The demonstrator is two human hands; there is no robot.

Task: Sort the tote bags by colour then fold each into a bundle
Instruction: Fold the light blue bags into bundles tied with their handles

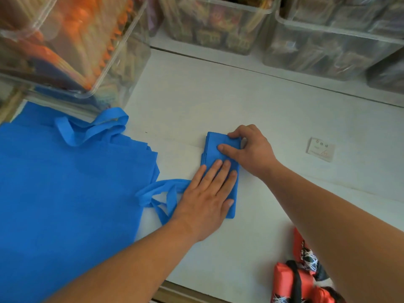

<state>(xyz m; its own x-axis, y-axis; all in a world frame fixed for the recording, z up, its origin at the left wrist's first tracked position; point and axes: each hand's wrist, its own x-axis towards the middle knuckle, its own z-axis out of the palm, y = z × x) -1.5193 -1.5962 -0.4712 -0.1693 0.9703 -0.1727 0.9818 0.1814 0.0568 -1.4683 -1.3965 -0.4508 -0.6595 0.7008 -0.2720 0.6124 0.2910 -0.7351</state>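
Progress: partway, at a guess. One folded blue bag (220, 162) at centre of bench (218, 95), narrowed to a strip but not yet a bundle, with handles (161, 193) trailing toward 8 o'clock. Stack of flat blue tote bags (65, 193) at 9 o'clock, apparently sorted, awaiting folding. Red bundles (293, 278) at 5 o'clock, seemingly finished. Left hand (207, 193) spread flat, straight fingers pressing the strip's near half. Right hand (251, 149) at the strip's far end, pinching it between thumb on top and fingers curled over the edge.

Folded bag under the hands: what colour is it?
Plain blue, no pattern; the folded bag shows best in the head view.
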